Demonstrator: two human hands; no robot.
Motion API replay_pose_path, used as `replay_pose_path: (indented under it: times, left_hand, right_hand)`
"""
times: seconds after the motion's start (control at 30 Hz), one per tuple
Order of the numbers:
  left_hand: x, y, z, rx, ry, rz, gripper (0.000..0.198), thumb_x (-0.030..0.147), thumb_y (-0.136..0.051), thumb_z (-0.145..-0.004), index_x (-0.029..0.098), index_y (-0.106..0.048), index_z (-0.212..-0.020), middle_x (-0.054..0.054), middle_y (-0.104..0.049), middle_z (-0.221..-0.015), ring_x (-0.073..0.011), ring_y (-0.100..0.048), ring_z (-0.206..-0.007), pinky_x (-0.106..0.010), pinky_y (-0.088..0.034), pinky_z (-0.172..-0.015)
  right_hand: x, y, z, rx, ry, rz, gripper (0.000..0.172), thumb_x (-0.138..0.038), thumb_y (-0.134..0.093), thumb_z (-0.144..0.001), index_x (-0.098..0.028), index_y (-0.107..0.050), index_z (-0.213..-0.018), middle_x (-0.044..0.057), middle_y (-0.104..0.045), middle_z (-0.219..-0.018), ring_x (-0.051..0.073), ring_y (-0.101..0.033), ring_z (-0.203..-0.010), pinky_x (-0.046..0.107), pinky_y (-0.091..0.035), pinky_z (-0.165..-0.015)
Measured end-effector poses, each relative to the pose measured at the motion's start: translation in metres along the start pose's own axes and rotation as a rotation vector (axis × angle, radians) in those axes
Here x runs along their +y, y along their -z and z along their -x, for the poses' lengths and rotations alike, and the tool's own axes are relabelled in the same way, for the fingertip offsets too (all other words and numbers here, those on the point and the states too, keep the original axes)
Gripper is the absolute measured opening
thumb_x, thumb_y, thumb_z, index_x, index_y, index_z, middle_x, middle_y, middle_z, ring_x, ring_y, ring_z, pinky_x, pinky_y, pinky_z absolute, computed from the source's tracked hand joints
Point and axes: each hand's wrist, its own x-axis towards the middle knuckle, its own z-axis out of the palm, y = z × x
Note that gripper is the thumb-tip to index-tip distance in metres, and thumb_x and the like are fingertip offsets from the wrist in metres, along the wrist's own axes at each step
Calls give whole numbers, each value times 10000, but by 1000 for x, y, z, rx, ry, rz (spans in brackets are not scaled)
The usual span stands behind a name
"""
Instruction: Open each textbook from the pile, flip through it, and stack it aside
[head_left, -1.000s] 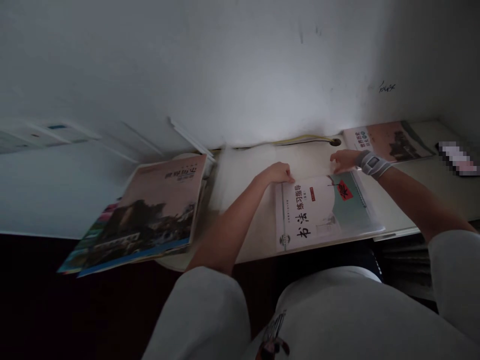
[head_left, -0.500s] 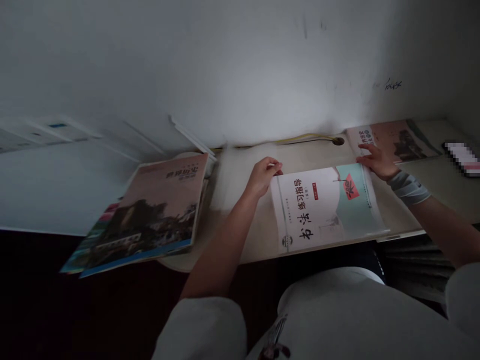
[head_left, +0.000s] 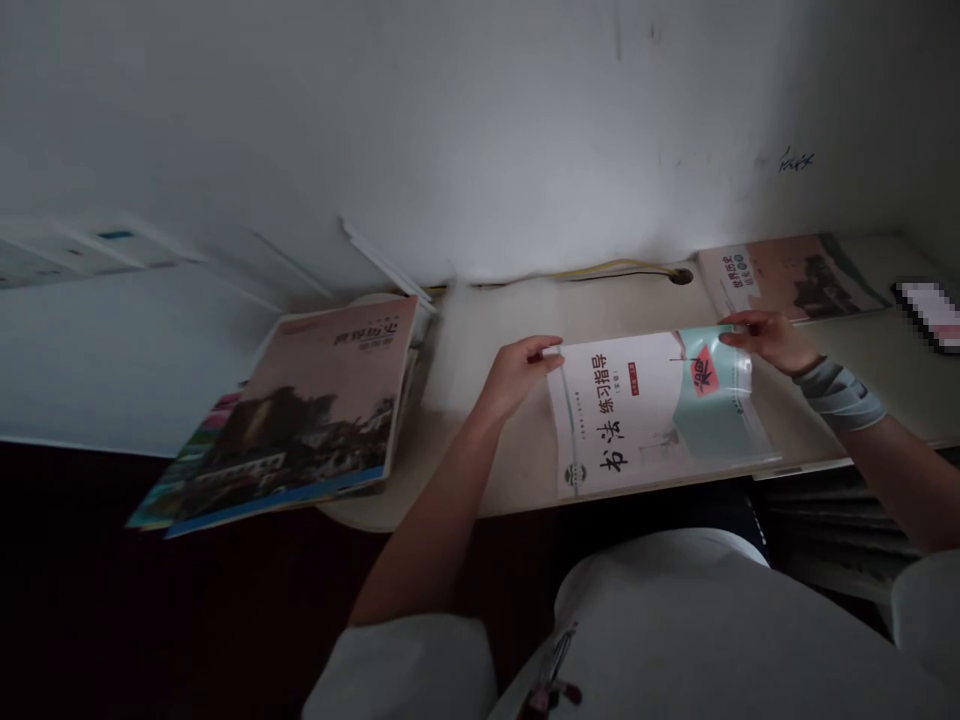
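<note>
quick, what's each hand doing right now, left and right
Left hand: closed on the far left corner of the calligraphy workbook.
Right hand: pinching the workbook's far right corner.

Both bare forearms reach forward. The left hand (head_left: 517, 372) curls its fingers in a pinch; the right hand (head_left: 772, 340), wrist apparently wrapped in a band, pinches too.

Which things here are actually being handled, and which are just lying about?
In hand:
- calligraphy workbook
- left hand, gripping its far left corner
- right hand, gripping its far right corner

Lying about:
- book stack, left
- pink history book, far right
- cable by the wall
</note>
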Motion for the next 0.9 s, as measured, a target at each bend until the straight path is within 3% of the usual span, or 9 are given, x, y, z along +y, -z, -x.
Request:
replay_pose_path:
  times: [0.17, 0.3, 0.4, 0.5, 0.63, 0.7, 0.77, 0.83, 0.9]
  left_hand:
    - [3, 0, 2, -14, 104, 96, 186, 282, -737, -585, 158, -705, -720, -1, -636, -677, -115, -537, -624, -258, -427, -653]
    - [6, -4, 0, -5, 195, 251, 230, 340, -741, -565, 151, -621, -619, -8, -593, -625, -117, -534, -602, -258, -439, -621]
    - [2, -11, -8, -2, 269, 80, 295, 412, -675, -627, 167, -525, -565, -13, -550, -585, -134, -531, -572, -270, -433, -574]
    - [-5, -19, -18, -12, 308, -229, 289, 379, -624, -678, 180, -484, -522, -3, -491, -518, -171, -550, -584, -285, -420, -568]
    - [-8, -23, -26, -28, 328, -471, 248, 279, -677, -642, 179, -507, -491, -48, -525, -540, -286, -607, -799, -360, -441, -710]
    - [-4, -24, -26, -17, 316, -614, 145, 288, -691, -655, 166, -612, -650, -109, -629, -718, -342, -593, -957, -422, -435, -820]
    - [2, -29, -23, -21, 219, -829, 278, 304, -635, -736, 156, -649, -972, -174, -655, -1012, -362, -550, -1094, -469, -414, -903]
    - [10, -43, -18, -74, 33, -1046, 436, 243, -500, -838, 142, -528, -1260, -209, -537, -1309, -350, -456, -1250, -489, -366, -995]
    - [15, -66, -13, -192, -148, -1135, 516, 149, -371, -878, 119, -401, -1392, -191, -363, -1488, -314, -303, -1384, -487, -275, -1088]
  right_hand:
    - [3, 3, -2, 56, 70, -162, 359, -545, -754, -598, -213, -673, -709, 47, -673, -955, 204, -608, -884, 387, -461, -875]
    - [5, -4, -6, 57, -113, -279, 375, -567, -716, -630, -213, -633, -721, 28, -660, -764, 181, -613, -707, 363, -512, -719]
    - [8, -13, -15, 114, -231, -129, 360, -568, -625, -731, -209, -597, -718, 27, -626, -660, 189, -595, -640, 351, -507, -631]
    - [14, -20, -28, 145, -294, 105, 326, -471, -640, -758, -178, -582, -629, 45, -587, -589, 217, -597, -685, 346, -474, -654]
    - [13, -26, -37, 100, -281, 523, 261, -382, -646, -775, -136, -640, -688, 120, -665, -780, 271, -614, -884, 364, -451, -778]
    - [5, -31, -34, 98, -269, 829, 324, -419, -587, -829, -115, -662, -912, 167, -680, -922, 304, -621, -932, 399, -456, -781]
    - [-8, -39, -28, 128, -211, 1053, 356, -372, -512, -884, -89, -617, -1074, 209, -671, -976, 333, -629, -932, 432, -460, -759]
    - [-20, -53, -23, 120, -68, 1151, 313, -227, -397, -923, -67, -594, -1106, 241, -652, -1037, 336, -617, -981, 456, -447, -797]
    - [-29, -72, -20, 35, 112, 1160, 351, -122, -306, -925, -65, -595, -1116, 243, -604, -1187, 311, -561, -1119, 466, -398, -919]
